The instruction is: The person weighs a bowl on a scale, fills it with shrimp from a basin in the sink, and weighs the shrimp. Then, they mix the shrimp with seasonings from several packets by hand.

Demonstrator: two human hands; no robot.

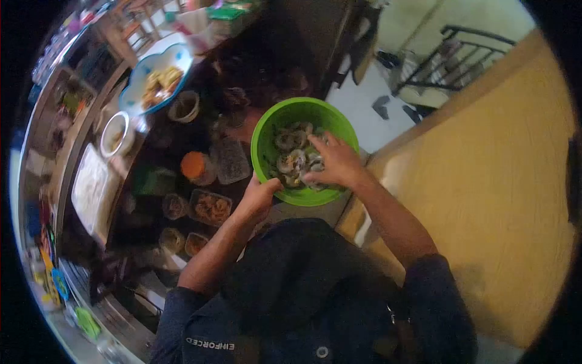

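A bright green plastic bowl (257,145) is in front of my body in the head view. Grey, curled shrimp (291,138), which look raw, lie in it with small orange and yellow bits among them. My left hand (259,198) grips the near left rim, thumb over the edge and fingers hidden below. Reaching in from the right, my right hand (337,162) has its fingers spread over the shrimp, fingertips right at them. It covers part of the shrimp and the bowl's right side.
Left of the bowl stand an orange-lidded jar (194,166), a clear plastic box (231,161) and a tub of orange-brown food (210,207). Farther left are a blue-edged dish (129,94) and a white tray (93,191). A yellowish wooden surface (485,188) fills the right side.
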